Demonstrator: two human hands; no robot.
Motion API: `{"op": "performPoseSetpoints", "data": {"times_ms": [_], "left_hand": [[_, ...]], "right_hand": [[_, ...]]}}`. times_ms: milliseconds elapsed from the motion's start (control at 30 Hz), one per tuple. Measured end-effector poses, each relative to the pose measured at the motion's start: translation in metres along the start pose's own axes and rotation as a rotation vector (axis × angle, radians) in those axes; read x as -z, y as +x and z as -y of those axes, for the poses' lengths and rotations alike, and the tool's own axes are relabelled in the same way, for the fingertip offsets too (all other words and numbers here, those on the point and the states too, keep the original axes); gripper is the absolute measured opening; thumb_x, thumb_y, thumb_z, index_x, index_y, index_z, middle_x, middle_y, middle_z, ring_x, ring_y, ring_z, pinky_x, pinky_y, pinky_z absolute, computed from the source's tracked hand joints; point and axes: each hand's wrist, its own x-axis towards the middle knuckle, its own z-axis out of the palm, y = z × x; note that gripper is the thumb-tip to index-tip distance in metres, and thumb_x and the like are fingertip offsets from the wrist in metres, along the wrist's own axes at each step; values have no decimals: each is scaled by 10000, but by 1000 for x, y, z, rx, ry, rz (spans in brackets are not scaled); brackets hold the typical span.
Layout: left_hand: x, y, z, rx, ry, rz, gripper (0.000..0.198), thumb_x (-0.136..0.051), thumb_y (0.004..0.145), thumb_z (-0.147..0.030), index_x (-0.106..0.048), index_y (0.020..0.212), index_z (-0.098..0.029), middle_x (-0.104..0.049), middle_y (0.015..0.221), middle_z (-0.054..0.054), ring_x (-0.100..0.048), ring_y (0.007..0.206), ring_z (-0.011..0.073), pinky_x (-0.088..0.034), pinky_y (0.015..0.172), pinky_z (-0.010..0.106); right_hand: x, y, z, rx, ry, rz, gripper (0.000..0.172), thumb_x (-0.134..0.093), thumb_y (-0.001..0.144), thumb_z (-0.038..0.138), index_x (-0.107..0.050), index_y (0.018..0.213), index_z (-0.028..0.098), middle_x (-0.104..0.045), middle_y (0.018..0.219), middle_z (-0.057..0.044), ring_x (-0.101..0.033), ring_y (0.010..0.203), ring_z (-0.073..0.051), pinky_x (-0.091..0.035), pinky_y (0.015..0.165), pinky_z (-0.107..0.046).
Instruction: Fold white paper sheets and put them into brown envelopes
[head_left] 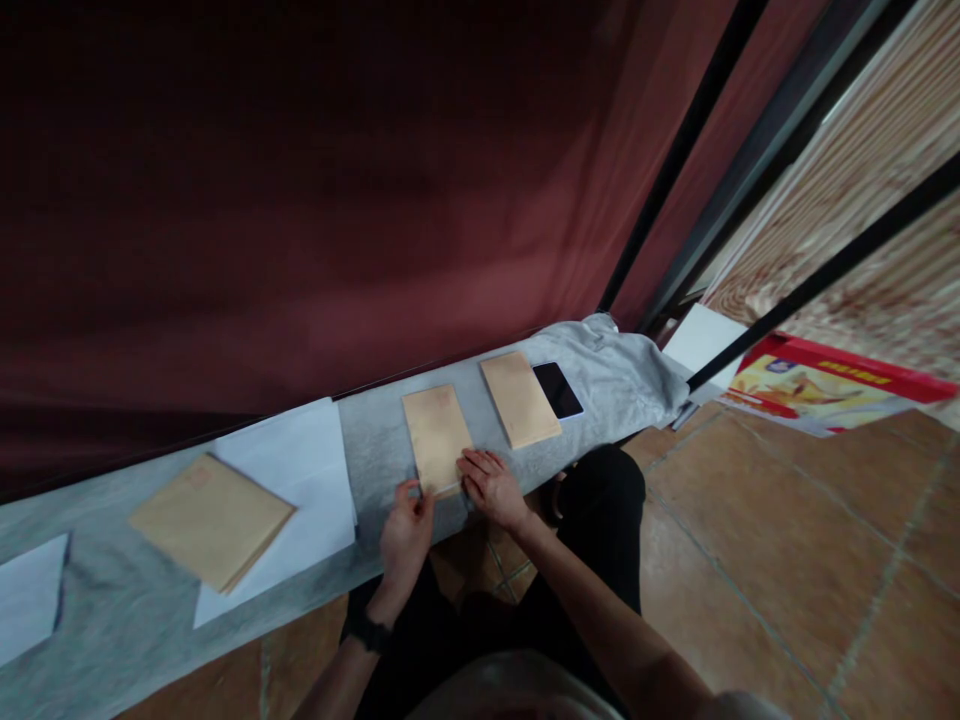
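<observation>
centre frame: left hand (pixel 405 535) grip pinches the lower corner of the tan envelope (pixel 436 438); right hand (pixel 491 485) grip lies spread on it. red box (pixel 832 385) lettering, far right, unreadable.

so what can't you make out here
All head view.
- Envelope: near edge hidden under the left hand and right hand; the left's grip is unclear.
- Its print: too faint and small to read.
- Sheet: cut off by the left edge.
- Box: lettering blurred; a black bar covers its corner.
- Stack: too blurred to count.
</observation>
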Motion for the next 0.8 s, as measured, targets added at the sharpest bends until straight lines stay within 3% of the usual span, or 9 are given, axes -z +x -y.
{"op": "performPoseSetpoints", "data": {"times_ms": [100,167,233,300,400,633,800], "left_hand": [[-7,7,-11,-328,239,47,173,-738,768,-215,-720,930,-273,-719,848,50,-692,938,247,-525,807,291],[-24,22,-19,-545,343,188,249,-682,821,-238,-729,1064,-265,-706,1203,104,-585,1252,288,-428,1080,375],[-46,43,-25,-711,515,302,369,-603,882,-279,-674,1241,-231,-566,1463,120,-389,1453,302,-254,1218,452],[-65,67,-28,-787,694,348,438,-524,925,-310,-613,1342,-209,-466,1560,115,-273,1517,300,-146,1249,502],[-80,99,-28,-830,880,376,479,-447,961,-349,-555,1414,-236,-431,1590,88,-241,1534,269,-96,1256,504],[-79,128,-15,-900,846,355,548,-453,961,-407,-489,1479,-233,-430,1586,111,-311,1510,267,-129,1256,474],[-77,151,-21,-896,919,311,591,-415,973,-427,-455,1504,-171,-393,1601,145,-290,1517,291,-137,1249,492]], "right_hand": [[1,-1,2,7,-5,-12,408,-538,977,210,-597,1380,210,-577,1456,-104,-531,1340,-235,-370,1172,-456],[1,-1,3,12,-8,-16,414,-542,969,209,-597,1379,195,-578,1452,-116,-537,1331,-243,-374,1168,-464],[1,-1,4,13,-8,-15,415,-553,958,206,-602,1370,188,-608,1413,-122,-552,1311,-245,-381,1163,-466],[1,0,4,9,-9,-21,414,-561,955,209,-605,1367,193,-636,1375,-117,-560,1300,-244,-388,1159,-466],[0,1,6,6,-11,-48,426,-562,959,215,-590,1385,210,-631,1386,-105,-557,1305,-237,-395,1155,-464],[-3,2,8,-23,-8,-50,434,-569,946,208,-595,1378,233,-615,1413,-84,-555,1307,-241,-382,1166,-468],[-2,1,8,-29,-6,-30,438,-531,968,225,-572,1403,230,-587,1446,-91,-534,1331,-256,-362,1174,-486]]}}
